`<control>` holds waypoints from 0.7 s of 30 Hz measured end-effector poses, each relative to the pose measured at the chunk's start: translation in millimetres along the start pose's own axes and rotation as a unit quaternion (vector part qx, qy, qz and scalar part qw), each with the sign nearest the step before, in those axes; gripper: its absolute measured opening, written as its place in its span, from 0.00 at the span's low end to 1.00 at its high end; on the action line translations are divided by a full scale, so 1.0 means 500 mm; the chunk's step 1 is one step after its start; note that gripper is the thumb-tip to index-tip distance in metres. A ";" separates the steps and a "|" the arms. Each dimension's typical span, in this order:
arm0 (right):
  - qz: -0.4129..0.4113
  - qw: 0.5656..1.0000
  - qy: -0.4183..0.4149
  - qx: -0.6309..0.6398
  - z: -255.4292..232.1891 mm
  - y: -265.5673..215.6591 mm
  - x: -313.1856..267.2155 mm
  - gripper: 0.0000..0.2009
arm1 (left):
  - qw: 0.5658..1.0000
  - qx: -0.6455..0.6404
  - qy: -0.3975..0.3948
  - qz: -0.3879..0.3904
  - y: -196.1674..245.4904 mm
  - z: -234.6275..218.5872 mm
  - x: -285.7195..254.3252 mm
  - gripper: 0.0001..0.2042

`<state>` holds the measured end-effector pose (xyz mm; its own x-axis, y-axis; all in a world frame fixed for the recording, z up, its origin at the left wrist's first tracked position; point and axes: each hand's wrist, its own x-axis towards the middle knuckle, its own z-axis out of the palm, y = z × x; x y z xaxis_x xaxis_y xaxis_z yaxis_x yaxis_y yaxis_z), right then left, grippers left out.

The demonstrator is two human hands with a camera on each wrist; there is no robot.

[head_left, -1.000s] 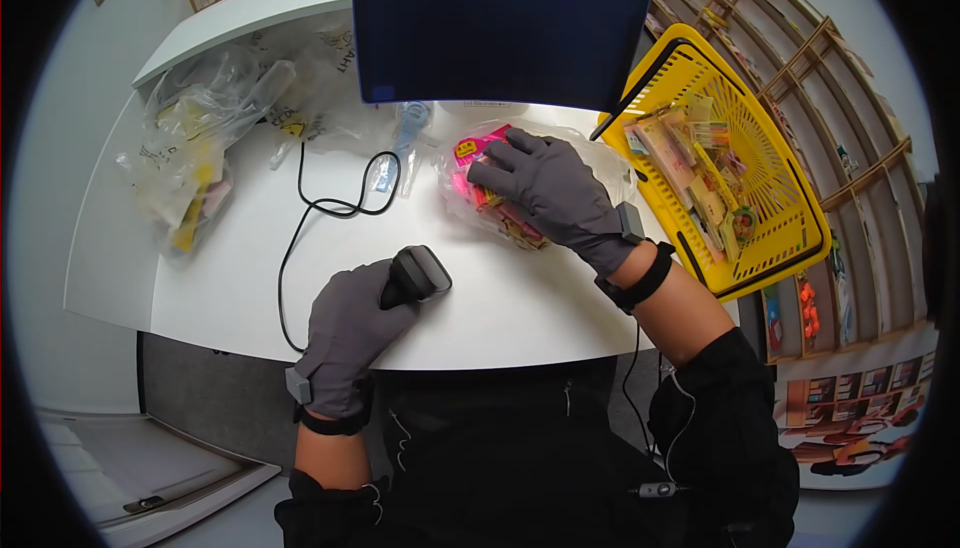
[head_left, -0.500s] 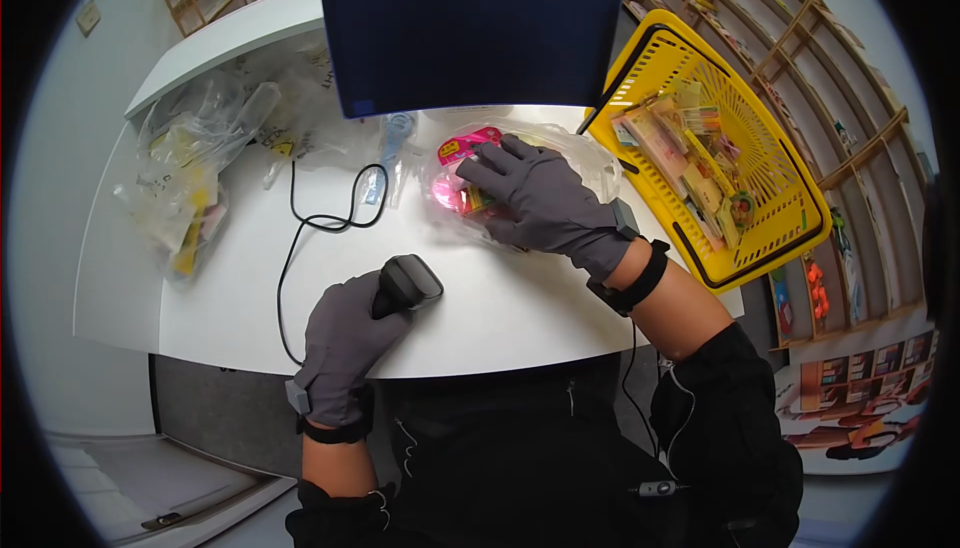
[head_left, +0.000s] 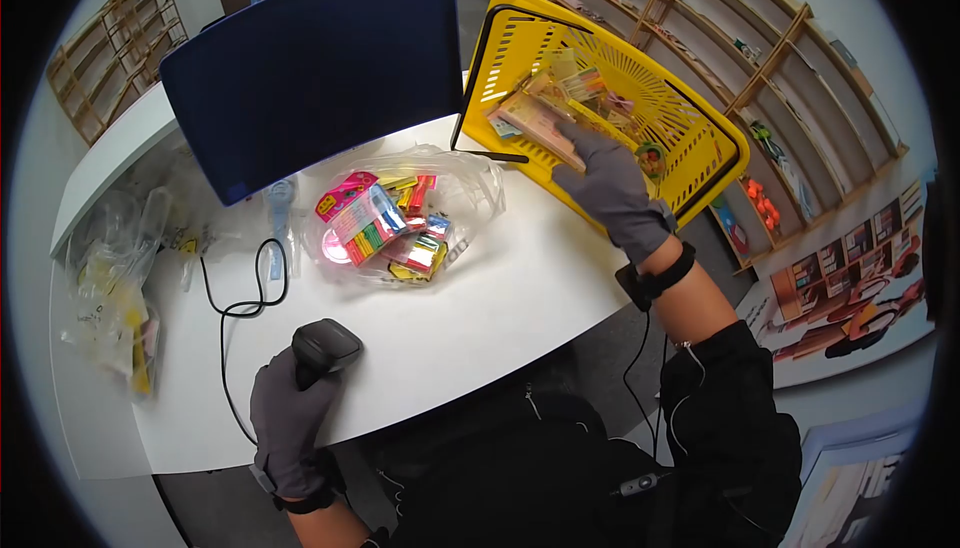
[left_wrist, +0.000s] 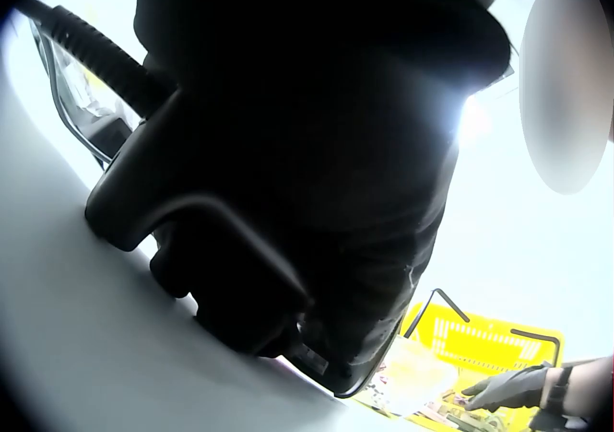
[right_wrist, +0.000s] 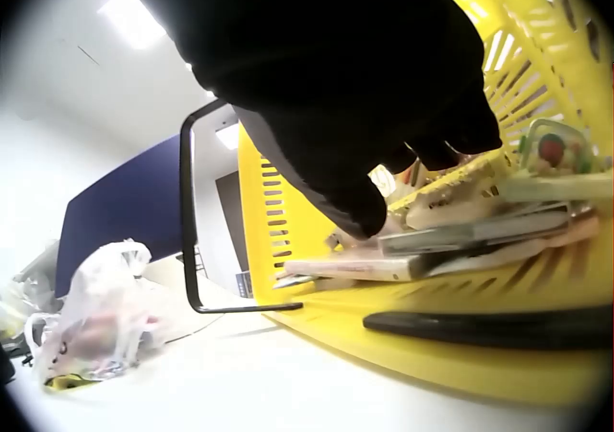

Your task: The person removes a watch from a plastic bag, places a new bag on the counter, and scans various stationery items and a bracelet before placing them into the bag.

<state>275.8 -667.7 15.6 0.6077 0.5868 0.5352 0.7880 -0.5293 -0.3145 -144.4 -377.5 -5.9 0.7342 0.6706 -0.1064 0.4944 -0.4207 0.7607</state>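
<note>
Hands (head_left: 612,188): gloved in plain dark grey
Handheld device (head_left: 327,345): black
Cable (head_left: 240,310): black
Basket (head_left: 690,148): bright yellow, its walls patterned with rows of slots
Basket handles (head_left: 500,157): black
Slim box (head_left: 540,130): pale pink
Packets (head_left: 368,226): pink, red, yellow, green and blue, some banded in stripes
Plastic bag (head_left: 470,186): clear
Monitor (head_left: 320,78): dark navy blue
Tabletop (head_left: 470,318): plain white
</note>
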 end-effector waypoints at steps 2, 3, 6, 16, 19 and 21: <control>0.067 0.993 -0.028 -0.091 -0.016 0.050 0.018 0.30 | 1.000 0.008 0.000 0.004 0.009 0.001 -0.001 0.18; 0.128 0.974 -0.058 -0.178 -0.020 0.063 0.029 0.32 | 1.000 0.014 0.003 0.005 0.014 0.001 -0.003 0.18; 0.222 0.927 -0.110 -0.281 0.018 0.113 0.044 0.32 | 1.000 0.019 0.010 0.008 0.008 0.003 -0.005 0.18; 0.320 0.854 -0.152 -0.382 0.103 0.231 0.051 0.19 | 0.999 0.032 0.017 0.038 -0.024 0.008 0.000 0.17; 0.271 0.891 -0.136 -0.337 0.075 0.244 0.040 0.19 | 0.999 0.029 0.016 0.027 -0.020 0.007 0.000 0.18; 0.253 0.903 -0.127 -0.324 0.055 0.243 0.033 0.20 | 0.999 0.028 0.017 0.020 -0.018 0.007 -0.001 0.18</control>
<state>384.3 -705.6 -35.6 0.9416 0.2465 0.2295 0.2289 -0.9682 0.1007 -147.9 -376.3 -14.9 0.7383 0.6723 -0.0539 0.4905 -0.4803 0.7271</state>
